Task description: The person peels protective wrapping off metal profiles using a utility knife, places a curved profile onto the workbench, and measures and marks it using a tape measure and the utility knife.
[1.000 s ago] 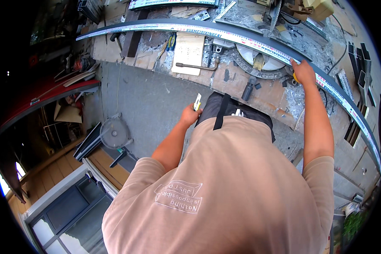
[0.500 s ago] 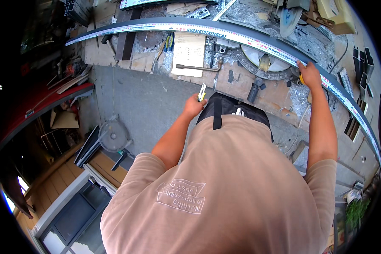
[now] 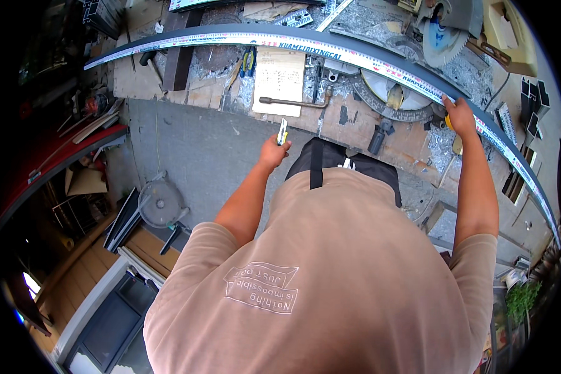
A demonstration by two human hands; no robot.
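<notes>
My left hand (image 3: 274, 154) is closed around a utility knife (image 3: 282, 132) with a yellow-edged handle, its tip pointing up, in front of the workbench's near edge. A long dark metal profile (image 3: 355, 52), faced with white printed film, lies across the bench and looks curved in this lens. My right hand (image 3: 460, 117) grips that profile by its near edge, right of the middle. Something yellow (image 3: 449, 122) shows at the right hand's palm side; most of it is hidden.
On the cluttered workbench (image 3: 349, 128) lie a paper-covered board (image 3: 277, 78), an L-shaped wrench (image 3: 302, 104), pliers (image 3: 248, 62) and metal shavings. A circular saw blade (image 3: 444, 45) stands over a round saw table (image 3: 396, 93). A grey fan (image 3: 162, 204) is on the floor at left.
My left hand has moved left with the utility knife. The right hand keeps its grip on the profile; the whole view has shifted slightly.
</notes>
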